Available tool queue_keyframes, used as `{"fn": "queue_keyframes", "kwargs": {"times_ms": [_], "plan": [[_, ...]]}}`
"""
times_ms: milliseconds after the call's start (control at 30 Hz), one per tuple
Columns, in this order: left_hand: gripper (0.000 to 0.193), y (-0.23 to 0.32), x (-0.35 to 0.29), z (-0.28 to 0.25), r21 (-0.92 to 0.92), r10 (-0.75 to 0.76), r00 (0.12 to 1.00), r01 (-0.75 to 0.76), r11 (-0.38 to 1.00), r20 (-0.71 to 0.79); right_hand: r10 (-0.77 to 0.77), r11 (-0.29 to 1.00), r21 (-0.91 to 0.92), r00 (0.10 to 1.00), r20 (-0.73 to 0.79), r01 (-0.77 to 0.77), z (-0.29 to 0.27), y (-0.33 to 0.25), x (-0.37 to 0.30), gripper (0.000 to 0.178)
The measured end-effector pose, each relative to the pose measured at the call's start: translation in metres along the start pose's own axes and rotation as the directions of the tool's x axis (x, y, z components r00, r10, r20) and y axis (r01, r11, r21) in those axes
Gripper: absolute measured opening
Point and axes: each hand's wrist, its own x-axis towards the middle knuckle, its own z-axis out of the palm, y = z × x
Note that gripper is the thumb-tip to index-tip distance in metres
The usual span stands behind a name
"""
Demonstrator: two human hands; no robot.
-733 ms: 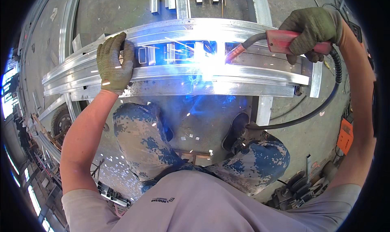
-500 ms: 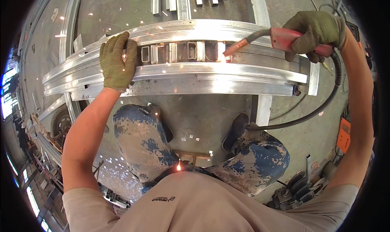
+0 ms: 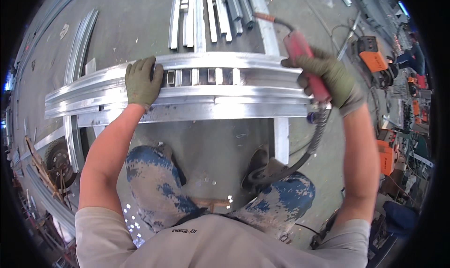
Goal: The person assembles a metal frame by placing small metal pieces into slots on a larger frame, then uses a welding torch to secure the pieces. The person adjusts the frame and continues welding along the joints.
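My left hand (image 3: 142, 82), in an olive work glove, lies flat across the long shiny metal rails (image 3: 262, 60) near their left part, its thumb apart from the fingers. Between the rails, to the right of that hand, sit several short rectangular tube pieces (image 3: 212, 76). My right hand (image 3: 328, 75), gloved alike, is closed around the red handle of a welding torch (image 3: 300, 47). The torch's copper-coloured nozzle points up and left, beyond the far rail and away from the tube pieces. No arc or sparks show at its tip. A ribbed black cable trails from the handle toward my right knee.
Metal cross beams (image 3: 281, 139) run beneath the rails. More metal profiles (image 3: 213, 19) lie beyond them. Orange-and-black machines (image 3: 372, 57) stand at the right, with cables on the floor. A wheel (image 3: 60, 160) is at the lower left.
The bright arc and flying sparks are gone. My right hand has lifted the welding torch off the rails and swung its nozzle up and away. My left hand remains on the rails.
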Motion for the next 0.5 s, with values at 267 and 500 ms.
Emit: {"fn": "queue_keyframes", "kwargs": {"times_ms": [267, 500], "plan": [[0.042, -0.001, 0.018, 0.031, -0.044, -0.032, 0.995, 0.028, 0.999, -0.093, -0.071, 0.766, 0.619, 0.979, -0.189, 0.175, 0.038, 0.072, -0.046, 0.05], [0.04, -0.006, 0.02, 0.047, -0.383, -0.116, 0.973, 0.032, 0.923, -0.199, 0.024, 0.476, 0.817, 0.924, -0.381, 0.325, 0.054, 0.172, -0.059, 0.047]]}}
